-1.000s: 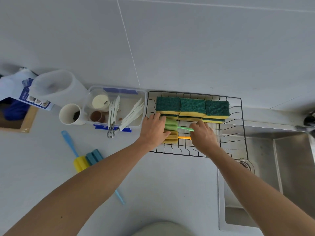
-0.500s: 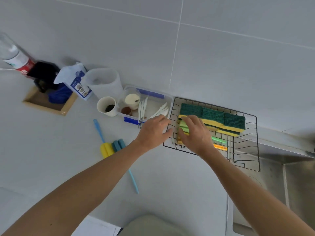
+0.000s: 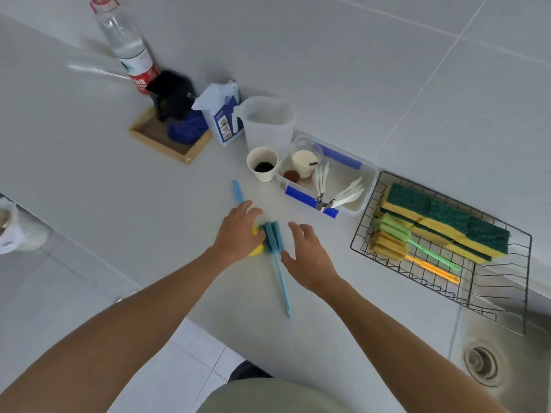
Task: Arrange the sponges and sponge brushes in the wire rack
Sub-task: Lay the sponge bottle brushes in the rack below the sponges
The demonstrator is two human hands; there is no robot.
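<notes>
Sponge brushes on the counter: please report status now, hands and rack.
Left hand open, on yellow sponge brush. Right hand open beside blue sponge brush, not gripping. Wire rack holds sponges, two brushes. Nothing blocking.

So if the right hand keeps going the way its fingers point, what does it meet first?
Probably the blue sponge brush: the right hand points up-left, open, just beside its foam head. Height above the counter is unclear.

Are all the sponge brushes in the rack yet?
No, two brushes, blue and yellow, lie on the counter.
</notes>
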